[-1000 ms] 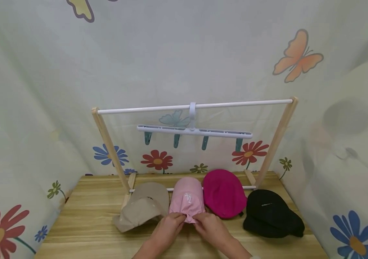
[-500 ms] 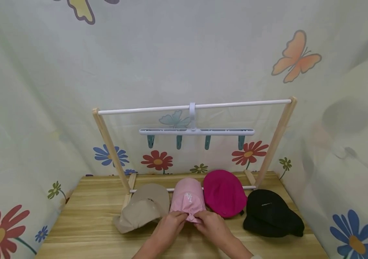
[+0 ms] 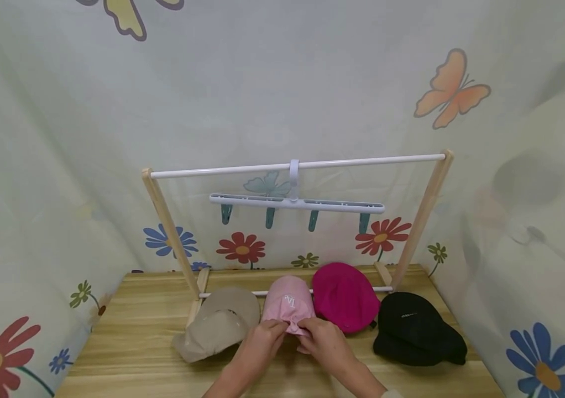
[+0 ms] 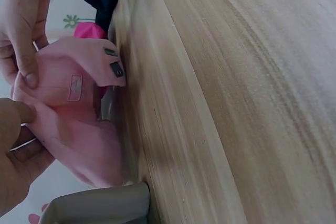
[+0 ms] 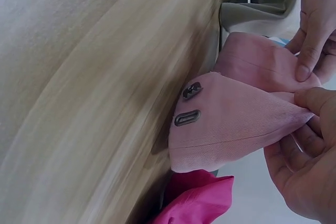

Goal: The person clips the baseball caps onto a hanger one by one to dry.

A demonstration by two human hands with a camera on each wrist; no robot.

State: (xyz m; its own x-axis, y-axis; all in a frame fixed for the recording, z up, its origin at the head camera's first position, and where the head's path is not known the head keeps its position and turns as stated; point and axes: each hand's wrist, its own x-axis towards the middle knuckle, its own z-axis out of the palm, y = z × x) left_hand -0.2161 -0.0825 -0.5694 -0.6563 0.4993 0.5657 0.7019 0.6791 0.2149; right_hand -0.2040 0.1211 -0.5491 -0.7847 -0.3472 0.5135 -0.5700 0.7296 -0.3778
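Observation:
The light pink cap [image 3: 288, 301] lies mid-table with its near edge raised and bunched between both hands. My left hand [image 3: 257, 348] pinches that edge on its left side; my right hand [image 3: 329, 345] pinches it on the right, a short way from the left. The left wrist view shows thumb and fingers of the left hand [image 4: 16, 150] on the pink fabric [image 4: 79, 140]. In the right wrist view, the right hand [image 5: 310, 156] grips the cloth beside the strap's metal buckle [image 5: 187, 117].
A beige cap [image 3: 223, 326] sits left of the pink one; a magenta cap [image 3: 344, 298] and a black cap [image 3: 417, 329] sit to its right. Behind stands a wooden rack with a white rail [image 3: 362, 161], bearing a white hanger [image 3: 294, 204] with several green clips.
The hanger has swung slightly on the rail. Both hands have lifted the pink cap's near edge a little, and more of its strap side shows below the fingers.

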